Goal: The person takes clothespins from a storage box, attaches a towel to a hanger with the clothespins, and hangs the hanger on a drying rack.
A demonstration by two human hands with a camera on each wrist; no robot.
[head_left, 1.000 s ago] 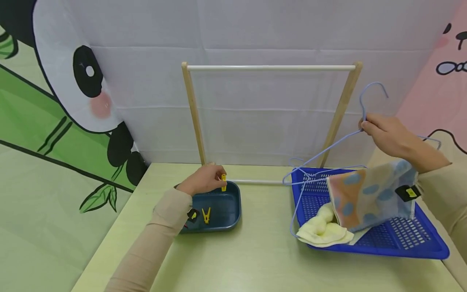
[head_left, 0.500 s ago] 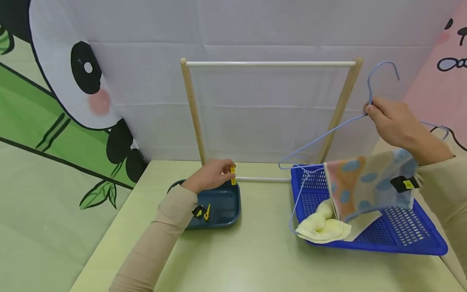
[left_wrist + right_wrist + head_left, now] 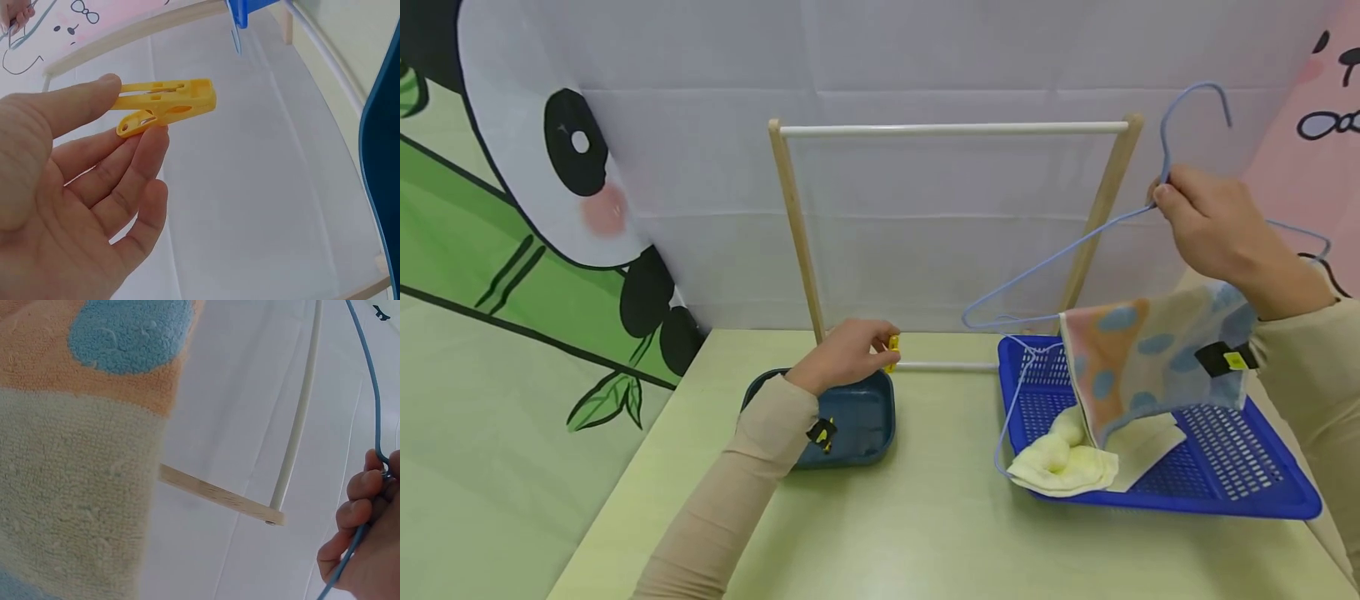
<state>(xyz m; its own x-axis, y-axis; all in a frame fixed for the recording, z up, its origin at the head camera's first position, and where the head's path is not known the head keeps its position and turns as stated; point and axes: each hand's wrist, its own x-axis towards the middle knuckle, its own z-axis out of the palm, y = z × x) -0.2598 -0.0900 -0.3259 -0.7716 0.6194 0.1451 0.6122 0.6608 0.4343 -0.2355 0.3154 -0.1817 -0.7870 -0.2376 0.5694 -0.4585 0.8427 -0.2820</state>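
Note:
My left hand (image 3: 848, 353) pinches a yellow clothespin (image 3: 169, 103) between thumb and fingertips, just above the back right edge of the dark blue tray (image 3: 857, 454). In the left wrist view the clothespin's handle end sits between the thumb and fingers. Raised at the right, my right hand (image 3: 1217, 221) grips a blue wire hanger (image 3: 1052, 260) at the neck below its hook. A spotted towel (image 3: 1150, 354) in orange, cream and blue drapes over the hanger's lower bar, above the blue basket. Close up, the towel (image 3: 81, 487) fills the left of the right wrist view.
The blue basket (image 3: 1232, 492) holds a pale yellow cloth (image 3: 1063, 467), a flat cream cloth (image 3: 1142, 450) and another blue hanger (image 3: 1017, 408) leaning over its left side. Behind stands a wooden rack with a white top rod (image 3: 955, 129). Another clothespin (image 3: 827, 442) lies in the tray.
My right hand has lifted the hanger and towel higher, away from the basket. My left hand has moved up and right with the clothespin, from over the tray to its back right edge.

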